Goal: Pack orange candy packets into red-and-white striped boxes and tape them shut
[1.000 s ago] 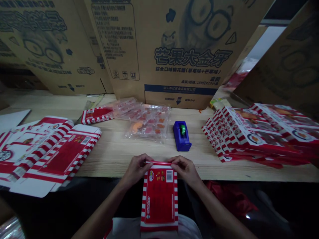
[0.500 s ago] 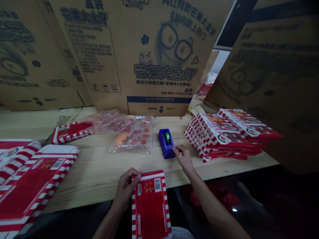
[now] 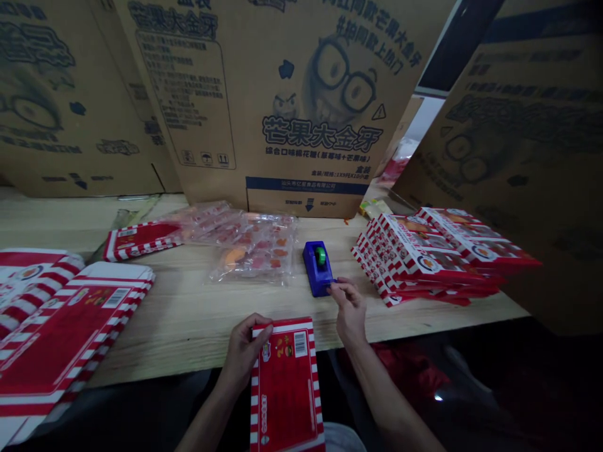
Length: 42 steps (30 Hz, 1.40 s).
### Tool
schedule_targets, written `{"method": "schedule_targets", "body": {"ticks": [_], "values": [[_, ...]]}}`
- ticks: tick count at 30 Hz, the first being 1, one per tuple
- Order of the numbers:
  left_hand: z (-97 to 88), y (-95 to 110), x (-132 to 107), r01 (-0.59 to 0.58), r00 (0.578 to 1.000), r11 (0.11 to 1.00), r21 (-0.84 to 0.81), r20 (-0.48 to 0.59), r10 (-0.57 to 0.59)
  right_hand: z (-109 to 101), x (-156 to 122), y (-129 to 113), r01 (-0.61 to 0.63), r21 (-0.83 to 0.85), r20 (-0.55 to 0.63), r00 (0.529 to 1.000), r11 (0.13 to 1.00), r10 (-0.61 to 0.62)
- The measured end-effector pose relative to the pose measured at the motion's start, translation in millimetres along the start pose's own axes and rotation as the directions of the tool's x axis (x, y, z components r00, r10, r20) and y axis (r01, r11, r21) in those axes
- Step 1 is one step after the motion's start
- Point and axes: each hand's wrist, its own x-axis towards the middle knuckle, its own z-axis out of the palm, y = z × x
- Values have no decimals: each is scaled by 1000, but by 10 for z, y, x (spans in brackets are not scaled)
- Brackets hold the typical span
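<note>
Left hand (image 3: pixel 245 351) on flat red carton (image 3: pixel 285 392), right hand (image 3: pixel 347 311) at tape dispenser (image 3: pixel 316 269)

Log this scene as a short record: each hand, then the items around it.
left hand: the left hand holds a flat red-and-white carton blank by its upper edge
right hand: the right hand sits at a blue tape dispenser, fingertips by its front corner
ahead: clear plastic bags of candy
left side: a pile of flat printed blanks
right side: stacked red-and-white boxes
surface: a wooden table
</note>
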Motion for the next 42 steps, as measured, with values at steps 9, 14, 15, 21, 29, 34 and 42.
{"method": "schedule_targets", "body": {"ticks": [9,14,15,21,29,34,42], "values": [[-26,285,211,-61,998,997,42,-25,62,-71,-57,262,-48,-50,-86,995,998,44],[-210,706,475,-120,970,945,303,239,46,-129,-86,78,-88,-31,146,985,996,92],[-237,746,506,-134,945,916,377,326,4,-115,-115,-10,-98,-31,243,965,995,103],[-163,720,500,-187,851,840,509,512,-120,201,-278,-491,121,-80,891,453,989,17],[-125,751,353,-220,841,827,517,530,-107,372,-517,-438,328,-356,753,655,875,61],[-137,819,277,-212,832,836,506,543,-118,342,-571,-501,-82,-256,735,631,963,249],[-176,1055,79,-225,770,876,426,629,-109,455,-708,-428,-853,-48,907,181,520,380]]}}
